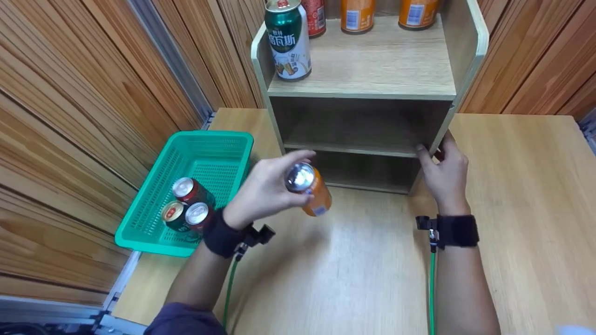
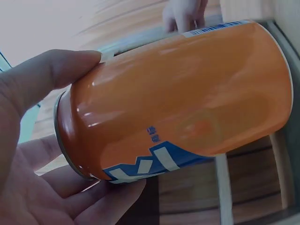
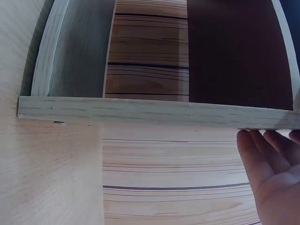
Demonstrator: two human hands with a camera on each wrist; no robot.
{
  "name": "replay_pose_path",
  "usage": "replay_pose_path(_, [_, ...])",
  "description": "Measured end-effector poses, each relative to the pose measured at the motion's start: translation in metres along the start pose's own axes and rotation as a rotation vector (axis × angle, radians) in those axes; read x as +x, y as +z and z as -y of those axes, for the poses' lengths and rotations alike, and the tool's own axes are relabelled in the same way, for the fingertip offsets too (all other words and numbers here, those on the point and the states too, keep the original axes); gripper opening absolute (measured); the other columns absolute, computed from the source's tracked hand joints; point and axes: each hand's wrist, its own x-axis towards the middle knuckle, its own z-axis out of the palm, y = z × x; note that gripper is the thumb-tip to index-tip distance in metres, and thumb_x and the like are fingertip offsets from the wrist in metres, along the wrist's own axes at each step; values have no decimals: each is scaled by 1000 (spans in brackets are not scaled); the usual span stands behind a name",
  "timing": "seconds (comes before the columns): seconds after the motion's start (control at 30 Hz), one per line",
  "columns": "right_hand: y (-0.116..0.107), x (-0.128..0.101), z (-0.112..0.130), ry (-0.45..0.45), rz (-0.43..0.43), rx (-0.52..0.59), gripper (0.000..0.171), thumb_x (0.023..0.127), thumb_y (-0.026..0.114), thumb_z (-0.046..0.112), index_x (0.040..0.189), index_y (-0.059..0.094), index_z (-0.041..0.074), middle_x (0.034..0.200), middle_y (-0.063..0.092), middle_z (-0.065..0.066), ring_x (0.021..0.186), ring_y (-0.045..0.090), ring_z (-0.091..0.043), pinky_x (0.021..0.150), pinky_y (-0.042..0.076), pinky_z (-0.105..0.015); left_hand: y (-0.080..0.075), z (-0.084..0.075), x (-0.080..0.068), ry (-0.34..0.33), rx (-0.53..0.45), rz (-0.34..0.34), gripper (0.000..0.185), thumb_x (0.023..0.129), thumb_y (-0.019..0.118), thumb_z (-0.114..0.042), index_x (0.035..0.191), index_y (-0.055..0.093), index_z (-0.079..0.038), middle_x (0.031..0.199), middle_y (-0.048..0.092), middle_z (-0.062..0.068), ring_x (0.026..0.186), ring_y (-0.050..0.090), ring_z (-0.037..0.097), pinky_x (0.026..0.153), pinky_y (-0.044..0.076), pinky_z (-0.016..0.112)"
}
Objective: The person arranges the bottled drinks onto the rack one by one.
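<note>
Orange can (image 1: 311, 190): a slim aluminium drinks can with an orange body, a blue band carrying white lettering near one end, and a white barcode panel near the other. It is unopened as far as the blurred head view allows. It lies tilted, silver top toward the camera, base pointing toward the wooden shelf unit (image 1: 368, 83). The left hand (image 1: 266, 190) holds it in the air in front of the unit's lower compartments, thumb and fingers curled about its upper end. The right hand (image 1: 444, 173) grips the unit's lower right front edge.
</note>
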Motion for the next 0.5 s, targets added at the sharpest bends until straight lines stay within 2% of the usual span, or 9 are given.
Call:
replay_pose_path(0.03, [-2,4,-14,-2,18,-42,47,80,62,4,125,49,9,123,51,-13,112,48,-21,91,39,-34,9,12,2,14,17,-6,59,72,73,-15,125,47,-9,109,59,7,93,57,12,74,49,28])
replay_pose_path(0.1, [-6,9,-39,-13,45,-121,48,81,62,9,127,48,15,123,52,-9,111,49,-19,89,41,-35,26,34,5,44,47,16,63,70,74,-15,127,46,-14,110,59,3,93,56,10,74,48,23])
replay_pose_path(0.2, [-7,16,-66,-33,59,-136,51,81,64,17,128,47,23,124,52,-2,110,50,-16,87,43,-35,42,52,8,117,69,50,64,70,74,-20,128,46,-20,107,58,-3,92,54,5,72,47,19])
replay_pose_path(0.23, [-7,17,-68,-40,56,-169,51,82,63,20,129,45,26,124,53,0,109,50,-14,86,44,-35,46,54,8,136,73,64,65,70,74,-22,128,45,-22,106,58,-4,92,53,4,71,47,18])
replay_pose_path(0.33, [-6,17,-69,-40,44,-164,52,81,65,19,129,45,24,123,53,-1,108,50,-14,85,44,-34,55,56,9,181,105,105,64,70,72,-25,128,45,-25,102,57,-6,89,52,3,68,46,17])
replay_pose_path(0.5, [-8,13,-53,-26,50,-167,53,81,64,14,130,45,18,123,53,-5,108,51,-16,84,45,-35,70,56,11,204,136,153,64,68,71,-25,127,47,-25,100,58,-6,88,52,3,69,44,16])
